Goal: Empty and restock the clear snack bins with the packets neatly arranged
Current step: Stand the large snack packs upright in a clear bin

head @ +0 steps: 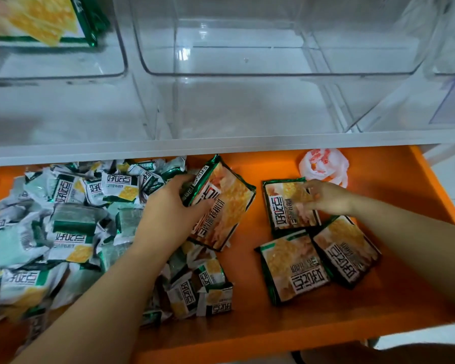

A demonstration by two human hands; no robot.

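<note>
My left hand (172, 206) grips a large green-edged snack packet (221, 206) by its upper left corner, on the orange tray (352, 324). My right hand (323, 197) pinches another large packet (286, 208) at its right edge. Two more large packets (292, 266) (347, 250) lie overlapping just in front of that one. A heap of several small white-and-green packets (63, 227) covers the tray's left half. Above, on a white shelf (221, 145), stand clear bins: the middle bin (273, 48) holds nothing, and the left bin (63, 61) holds a large packet (45, 19).
A crumpled white-and-red plastic bag (323, 164) lies at the back right of the tray. A third clear bin (449, 48) stands at the right edge of the shelf. The tray's raised orange rim (436, 185) borders the right side, with pale floor beyond.
</note>
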